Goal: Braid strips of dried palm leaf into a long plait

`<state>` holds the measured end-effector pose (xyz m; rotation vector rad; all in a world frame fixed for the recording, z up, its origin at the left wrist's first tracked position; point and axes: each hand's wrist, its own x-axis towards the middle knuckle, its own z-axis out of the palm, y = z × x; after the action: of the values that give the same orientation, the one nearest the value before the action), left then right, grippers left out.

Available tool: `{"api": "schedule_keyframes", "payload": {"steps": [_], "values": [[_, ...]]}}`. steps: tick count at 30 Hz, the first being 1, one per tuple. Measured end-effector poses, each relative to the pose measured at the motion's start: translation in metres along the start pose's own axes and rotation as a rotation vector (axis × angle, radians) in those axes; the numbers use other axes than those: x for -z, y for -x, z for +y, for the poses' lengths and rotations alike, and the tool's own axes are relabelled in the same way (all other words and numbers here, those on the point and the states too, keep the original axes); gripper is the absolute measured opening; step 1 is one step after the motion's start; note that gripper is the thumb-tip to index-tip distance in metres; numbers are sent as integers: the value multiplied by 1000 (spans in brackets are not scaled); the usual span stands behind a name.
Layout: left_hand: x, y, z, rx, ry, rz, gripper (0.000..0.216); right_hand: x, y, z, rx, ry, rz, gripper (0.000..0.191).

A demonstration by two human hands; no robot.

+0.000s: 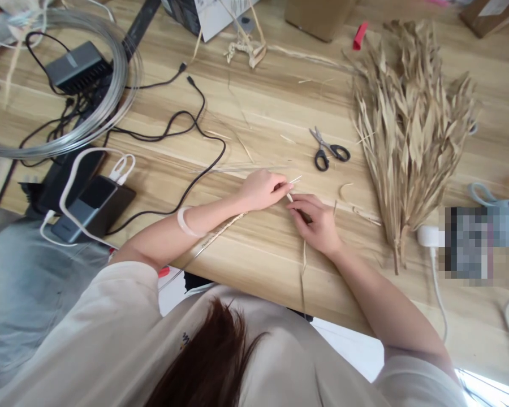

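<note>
My left hand (263, 190) is closed in a pinch on a thin metal wire, whose bare tip pokes out past the fingertips. Behind that hand, a part of the wire wrapped in straw-coloured fibre (223, 230) runs under my left forearm toward the table's front edge. Close by on the right, my right hand (316, 221) is closed on a dried leaf strip (304, 265). One end of the strip meets the wire between the hands, and the other hangs down below my right hand. The fingers partly hide where strip and wire touch. Black-handled scissors (328, 151) lie beyond my hands.
A bundle of dried leaves (407, 124) lies on the right. At the left are a coil of metal wire (125, 73), a charging hub (77, 65), a power bank (93, 209) and black cables (224, 152). Braided fibre pieces (251, 51) and a box (320, 17) sit farther back.
</note>
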<state>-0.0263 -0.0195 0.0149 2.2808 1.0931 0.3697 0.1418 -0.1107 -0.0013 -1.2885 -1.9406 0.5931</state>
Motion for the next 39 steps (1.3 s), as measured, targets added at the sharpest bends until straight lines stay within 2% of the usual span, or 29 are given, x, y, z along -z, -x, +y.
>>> {"api": "schedule_keyframes", "payload": {"steps": [4, 7, 13, 18, 22, 25, 30, 33, 36, 39], "values": [[0, 0, 0, 9, 40, 6, 37, 0, 0, 0, -6, -9, 0, 19], [1, -1, -1, 26, 146, 23, 40, 0, 0, 2, -75, -70, 56, 20], [1, -4, -5, 120, 484, 43, 47, 0, -3, 10, -298, -322, 230, 17], [5, -9, -7, 262, 718, 45, 42, -1, -6, 12, -368, -570, 314, 12], [10, -14, -12, 275, 861, 17, 32, -1, -7, 15, -427, -709, 366, 17], [12, -16, -16, 290, 954, 40, 28, -1, -8, 17, -476, -796, 403, 19], [9, -17, -18, 292, 994, 100, 31, 0, -9, 14, -495, -861, 439, 20], [8, -16, -17, 313, 979, 155, 37, 4, -12, 11, -533, -863, 409, 21], [9, -15, -16, 318, 983, 187, 41, 14, -23, 9, -652, -947, 382, 23], [12, -15, -14, 298, 1004, 166, 37, 25, -43, 11, -814, -1147, 400, 24]]}}
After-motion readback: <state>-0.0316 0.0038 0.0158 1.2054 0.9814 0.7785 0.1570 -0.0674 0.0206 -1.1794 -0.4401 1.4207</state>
